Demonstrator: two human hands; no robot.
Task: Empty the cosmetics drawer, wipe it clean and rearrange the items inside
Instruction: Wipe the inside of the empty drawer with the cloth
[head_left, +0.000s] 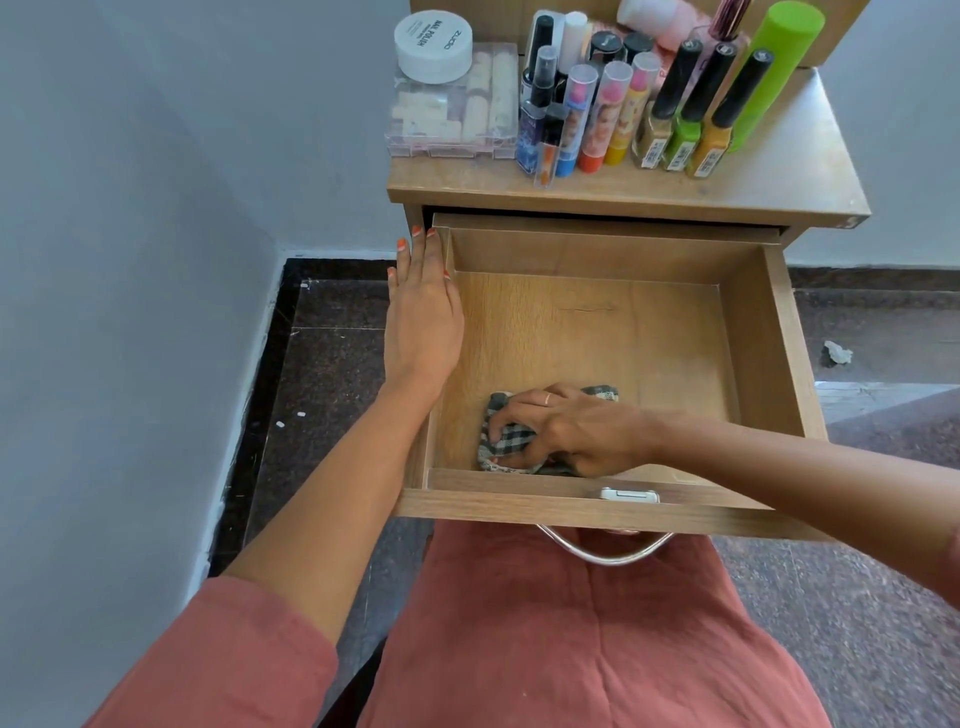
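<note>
The cabinet top (779, 176) behind the open drawer (774, 322) is crowded. A white round jar (432, 45) reading "NAIL POLISH" sits on a clear plastic box (452, 114). Beside them stand clear-capped tubes (597, 119), black-capped polish bottles (691, 114) with labels too small to read, and a green cylinder (774, 67). Nothing stands between the hands and the drawer's bare floor. The left hand (423, 306) lies flat, fingers straight, on the drawer's left wall. The right hand (561, 431) curls its fingers over a bunched checked cloth (498, 441) in the front left corner. A crumpled scrap (837, 353) lies on the floor to the right.
</note>
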